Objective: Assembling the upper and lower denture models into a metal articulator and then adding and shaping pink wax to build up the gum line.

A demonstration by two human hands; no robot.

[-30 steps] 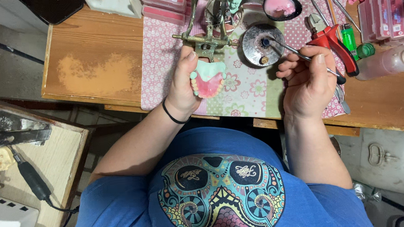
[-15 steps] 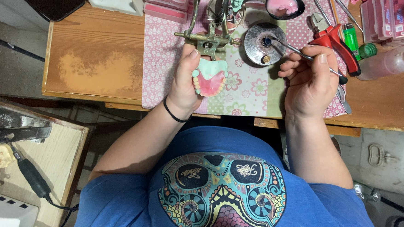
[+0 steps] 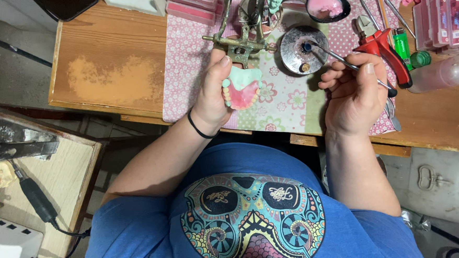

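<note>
Pink flat boxes (image 3: pixel 436 18) top-right, stacked; left hand (image 3: pixel 214 93) grips denture (image 3: pixel 242 86), right hand (image 3: pixel 355 88) pinches metal tool (image 3: pixel 341 60).

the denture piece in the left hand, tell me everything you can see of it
The denture piece is a horseshoe-shaped arch: a pink, gum-like base with a pale green part along its upper edge and a row of small whitish teeth around the curve. It looks like wax or plastic. The left hand grips it from its left side, thumb up beside it, holding it above the flowered pink mat, just below the brass-coloured hinged metal frame. The right hand does not touch it.
</note>
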